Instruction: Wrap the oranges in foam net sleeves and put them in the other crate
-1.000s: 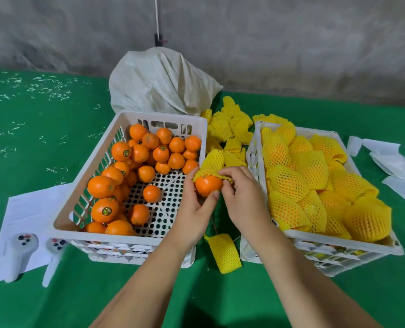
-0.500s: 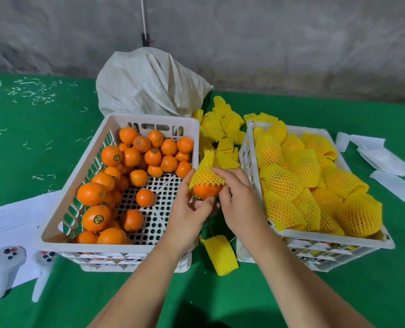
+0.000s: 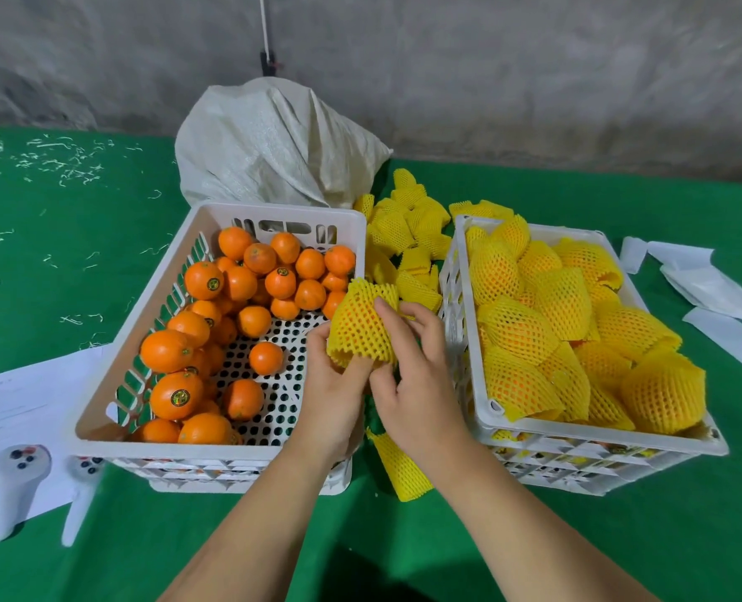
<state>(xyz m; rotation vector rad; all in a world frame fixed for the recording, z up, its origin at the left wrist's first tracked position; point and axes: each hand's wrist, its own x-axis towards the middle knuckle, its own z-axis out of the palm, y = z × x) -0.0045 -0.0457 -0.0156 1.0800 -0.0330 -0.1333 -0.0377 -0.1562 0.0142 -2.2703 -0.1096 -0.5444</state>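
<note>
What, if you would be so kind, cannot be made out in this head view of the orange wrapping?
- Orange in the held foam net sleeve: only glimpsed through the mesh; the left hand and right hand cover its lower end.
- Lower layers of the right crate: buried under wrapped oranges.
- Print on the paper sheet: too small.
- White sack contents: closed.

Two bare hands meet at the centre of the frame over a green table [image 3: 78, 262]. The left hand [image 3: 339, 384] and right hand [image 3: 417, 375] both grip an orange in a yellow foam net sleeve [image 3: 362, 325]. A white crate of bare oranges [image 3: 143, 341] sits at centre left. A white crate of sleeved oranges [image 3: 460, 341] sits at right. Loose yellow sleeves [image 3: 408, 228] lie between the crates, towards the top. A white sack [image 3: 273, 145] stands behind them.
</note>
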